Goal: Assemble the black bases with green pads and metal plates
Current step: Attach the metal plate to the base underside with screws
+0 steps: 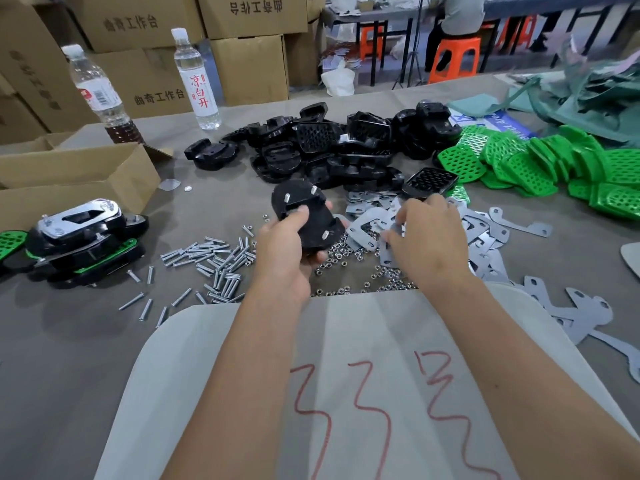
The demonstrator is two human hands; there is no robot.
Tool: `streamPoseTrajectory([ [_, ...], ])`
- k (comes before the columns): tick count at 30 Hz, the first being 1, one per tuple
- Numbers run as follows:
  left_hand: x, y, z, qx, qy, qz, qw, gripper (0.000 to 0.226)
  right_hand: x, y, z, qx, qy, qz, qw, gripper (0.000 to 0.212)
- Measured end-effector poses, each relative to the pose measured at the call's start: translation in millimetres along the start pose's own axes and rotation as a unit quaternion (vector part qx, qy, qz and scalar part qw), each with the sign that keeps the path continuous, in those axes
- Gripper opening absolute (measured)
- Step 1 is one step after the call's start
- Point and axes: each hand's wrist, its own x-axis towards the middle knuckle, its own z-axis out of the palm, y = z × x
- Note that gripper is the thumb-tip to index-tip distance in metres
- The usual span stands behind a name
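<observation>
Meanwhile, my left hand point(284, 251) is gripping a stiff, light-looking black base point(304, 216) above the bench point(69, 341), bolts up, held by its edges; my right hand point(426, 233) is pinching a thin, likely slippery metal plate point(363, 226) from the pile.

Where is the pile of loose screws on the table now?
In the head view, the screws lie left of centre, between the finished assemblies and the left hand.
</observation>
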Motion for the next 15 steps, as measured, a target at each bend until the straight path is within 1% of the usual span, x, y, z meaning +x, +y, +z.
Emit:
streamPoseTrajectory([
  [2, -2.5, -3.3, 2.6, 0.006, -0.022, -0.015, 1.000, 0.030, 1.0, 2.7, 0.2, 0.007, -0.004, -0.012, 1.000, 0.026],
  [3, -3.5, -4.6, 3.5, 0.015, -0.031, -0.016, 0.999, 0.030, 2.5, 3.9, -1.0, 0.020, 0.012, -0.024, 0.999, 0.024],
  [4, -4.6, -5.1, 4.0, 0.022, -0.038, -0.016, 0.999, 0.029, 3.5, 5.1, -2.9, 0.045, 0.042, -0.032, 0.998, 0.023],
  [5, -5.1, -5.3, 4.0, 0.027, -0.044, -0.016, 0.999, 0.028, 4.4, 6.5, -5.5, 0.081, 0.091, -0.037, 0.992, 0.021],
  [7, -5.1, -4.7, 3.3, 0.030, -0.056, -0.020, 0.998, 0.026, 4.8, 10.2, -10.8, 0.193, 0.204, -0.041, 0.959, 0.014],
  [8, -4.7, -4.0, 2.6, 0.034, -0.061, -0.023, 0.997, 0.025, 4.4, 12.3, -12.2, 0.255, 0.233, -0.039, 0.938, 0.012],
  [9, -3.7, -3.8, 1.8, 0.043, -0.063, -0.024, 0.997, 0.025, 3.3, 13.4, -12.4, 0.314, 0.236, -0.035, 0.919, 0.012],
  [10, -3.1, -3.5, 0.9, 0.054, -0.065, -0.023, 0.996, 0.025, 2.9, 13.9, -11.4, 0.377, 0.217, -0.024, 0.900, 0.013],
  [11, -2.4, -3.8, 0.4, 0.065, -0.065, -0.022, 0.996, 0.025, 3.2, 13.4, -9.2, 0.450, 0.182, -0.005, 0.874, 0.015],
  [13, -1.4, -5.4, -0.2, 0.073, -0.066, -0.022, 0.995, 0.026, 4.6, 10.1, -6.0, 0.589, 0.081, 0.047, 0.803, 0.018],
  [15, -1.4, -7.3, 0.2, 0.079, -0.069, -0.025, 0.994, 0.027, 4.5, 8.5, -5.7, 0.662, 0.004, 0.070, 0.746, 0.021],
])
